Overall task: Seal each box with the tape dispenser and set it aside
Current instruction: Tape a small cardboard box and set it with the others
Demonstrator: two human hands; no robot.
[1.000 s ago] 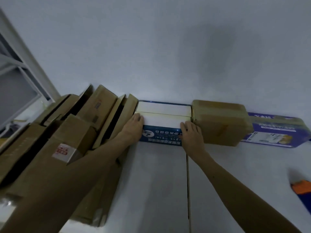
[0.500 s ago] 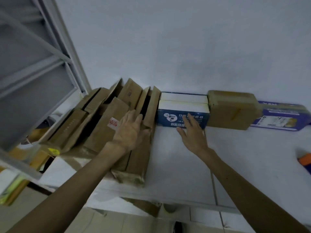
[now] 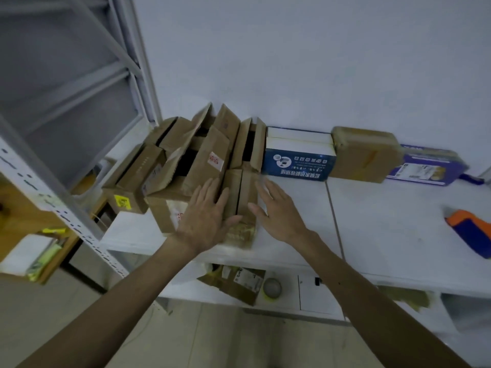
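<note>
We note both hands open, fingers straight and spread: left hand [image 3: 206, 216] rests on the front carton [image 3: 240, 193] of the open pile [image 3: 186, 160], right hand [image 3: 279, 211] just beside its right flank, contact unclear in the blur. Tape dispenser [image 3: 467, 229] lies well apart at the table's [image 3: 385, 221] right edge; blue box [image 3: 297, 166] and taped box [image 3: 364, 155] stand against the wall

- Centre left: the open cardboard boxes [image 3: 202, 166] are plain brown; one bears a white label [image 3: 215, 161] with red print, another a yellow sticker [image 3: 122, 201].
- Centre: the printed carton [image 3: 297, 166] has a dark blue front with white lettering and a white top.
- Upper right: the flat box [image 3: 425, 166] is purple.
- Right edge: the tape dispenser [image 3: 470, 229] is orange and blue.
- Right: the table [image 3: 385, 221] is white.
</note>
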